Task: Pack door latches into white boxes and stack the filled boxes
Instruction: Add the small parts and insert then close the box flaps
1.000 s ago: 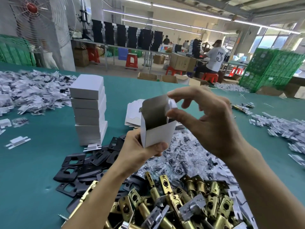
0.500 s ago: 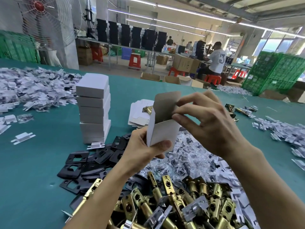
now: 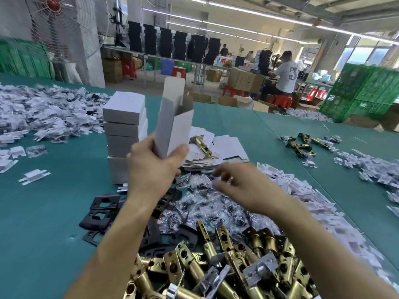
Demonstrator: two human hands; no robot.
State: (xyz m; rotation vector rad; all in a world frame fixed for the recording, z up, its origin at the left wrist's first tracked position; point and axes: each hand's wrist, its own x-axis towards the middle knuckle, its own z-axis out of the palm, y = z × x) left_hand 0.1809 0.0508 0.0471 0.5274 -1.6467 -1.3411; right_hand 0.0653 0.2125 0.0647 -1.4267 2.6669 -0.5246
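Left fingers (image 3: 180, 151) gripped the open box (image 3: 174, 126) upright; right fingers (image 3: 222, 172), blurred, grasp unclear, should pinch one bag (image 3: 194, 182) only.

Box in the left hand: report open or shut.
Open: the white box has its top flap standing upright, mouth uncovered; the left hand grips its lower end.

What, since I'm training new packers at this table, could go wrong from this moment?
1. The left hand grips the open white box only at its lower end, close beside the tall stack of boxes; a careless swing might topple the stack.
2. The right hand, blurred, hovers over the heap of small clear bags; it might snag several bags at once.
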